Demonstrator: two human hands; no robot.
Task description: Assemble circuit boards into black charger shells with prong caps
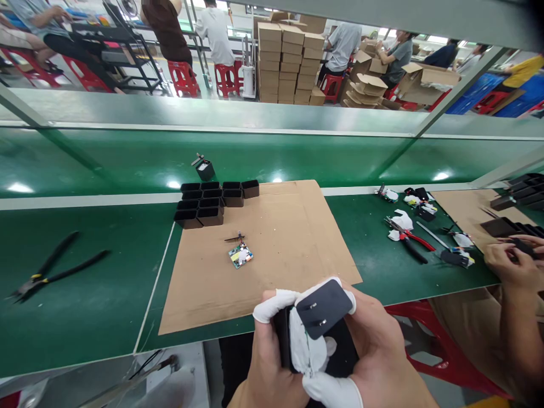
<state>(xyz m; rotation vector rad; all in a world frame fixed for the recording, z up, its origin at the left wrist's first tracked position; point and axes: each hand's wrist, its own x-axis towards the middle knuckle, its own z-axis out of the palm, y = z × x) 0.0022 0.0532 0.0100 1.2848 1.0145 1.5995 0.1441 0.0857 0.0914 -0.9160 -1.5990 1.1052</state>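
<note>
In the head view, the left hand and right hand are curled in close around one small assembly, with only a narrow span between opposing fingers. Together they have hold of a black housing, a white-coated insert and a black two-pin plate; white covers sheathe several fingertips, and some fingers are hidden behind the parts. The plate sits tilted between the upper fingertips, its two metal pins facing the wearer, while the insert lies just below it, between the left fingers and the lower covered right digit. How far the insert is seated in the housing cannot be told

Good handling here seems to call for a steady left grip on the housing wall, right fingertips on the plate's edges rather than its pins, and light, even pressure on the white coating. Squaring the plate before pressing would likely spare the insert from twisting

Ahead of the left fingers, a loose circuit board lies on a cardboard sheet, with grouped black cases beyond it; black-handled pliers rest well to their left
</note>
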